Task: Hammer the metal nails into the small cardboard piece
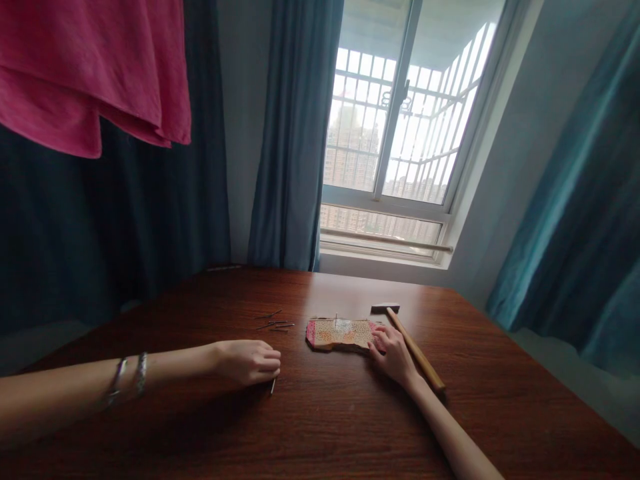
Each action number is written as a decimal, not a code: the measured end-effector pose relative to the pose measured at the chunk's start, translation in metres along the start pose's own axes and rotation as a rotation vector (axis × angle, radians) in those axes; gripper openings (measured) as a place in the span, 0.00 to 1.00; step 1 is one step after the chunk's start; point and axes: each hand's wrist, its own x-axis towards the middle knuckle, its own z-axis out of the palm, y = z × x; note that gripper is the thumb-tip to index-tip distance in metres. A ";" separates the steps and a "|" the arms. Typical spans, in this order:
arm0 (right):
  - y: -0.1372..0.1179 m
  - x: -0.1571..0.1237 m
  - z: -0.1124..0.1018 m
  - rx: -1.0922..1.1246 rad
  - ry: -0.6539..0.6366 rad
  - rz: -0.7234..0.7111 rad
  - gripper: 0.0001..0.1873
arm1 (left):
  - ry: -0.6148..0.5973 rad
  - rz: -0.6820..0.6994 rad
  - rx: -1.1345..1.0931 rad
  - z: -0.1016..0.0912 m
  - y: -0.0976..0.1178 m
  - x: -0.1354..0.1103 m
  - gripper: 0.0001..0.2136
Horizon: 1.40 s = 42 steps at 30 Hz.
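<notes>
My left hand (249, 361) rests on the brown wooden table (320, 427) with its fingers pinched on a thin nail (273, 385) that points down at the tabletop. My right hand (393, 353) lies on the right end of a small flat wooden board (340, 332) with a pink edge and many small holes. One nail (336, 320) stands upright in the board. A hammer (407, 341) with a wooden handle and dark head lies just right of my right hand. Several loose nails (274, 323) lie on the table beyond my left hand.
A window with a white grille (400, 133) is behind the table, with blue curtains (290, 133) on both sides. A pink cloth (90, 67) hangs at the upper left. Two bracelets (127, 379) sit on my left wrist.
</notes>
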 end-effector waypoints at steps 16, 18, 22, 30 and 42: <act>-0.079 0.036 0.019 0.866 0.016 0.360 0.14 | 0.306 -0.804 -1.096 0.033 0.011 0.116 0.16; -0.086 0.044 0.021 0.980 0.011 0.411 0.16 | 0.312 -0.764 -1.103 0.036 0.012 0.126 0.15; -0.081 0.054 0.023 1.053 0.062 0.429 0.17 | 0.367 -0.753 -1.038 0.044 0.005 0.136 0.14; -0.054 0.073 0.029 0.950 0.002 0.377 0.18 | 0.300 -0.590 -0.815 0.058 -0.037 0.146 0.11; -0.031 0.086 0.073 0.835 0.049 0.426 0.19 | 0.518 -1.128 -1.236 0.068 -0.077 0.163 0.09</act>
